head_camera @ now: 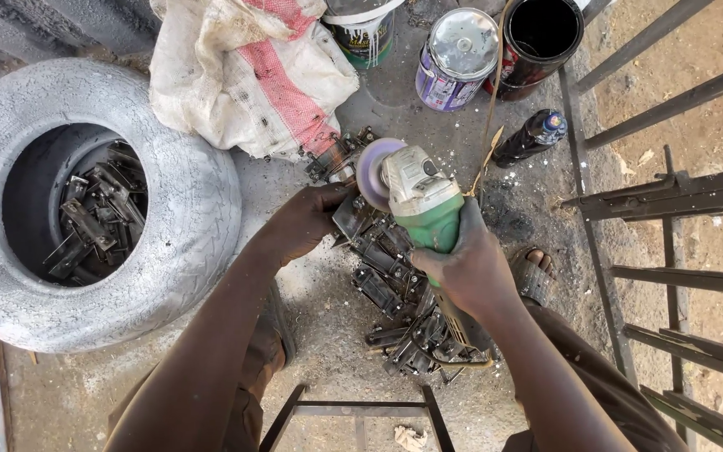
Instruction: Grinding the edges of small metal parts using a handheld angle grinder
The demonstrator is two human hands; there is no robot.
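An angle grinder (418, 201) is gripped by the right hand (462, 268) round its green body, disc (376, 172) facing away. A small metal bracket (351, 216) is pinched by the left hand (311, 222) just under the disc, above a heap of brackets (395, 310) on the floor. Bracket judged stiff, heavy for its size, w/ sharp edges; best held by the flat end, away from the disc.

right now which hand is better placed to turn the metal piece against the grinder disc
Left. The left hand already grips the small metal piece right beside the disc. The right hand is wrapped around the green angle grinder body, so it is occupied.
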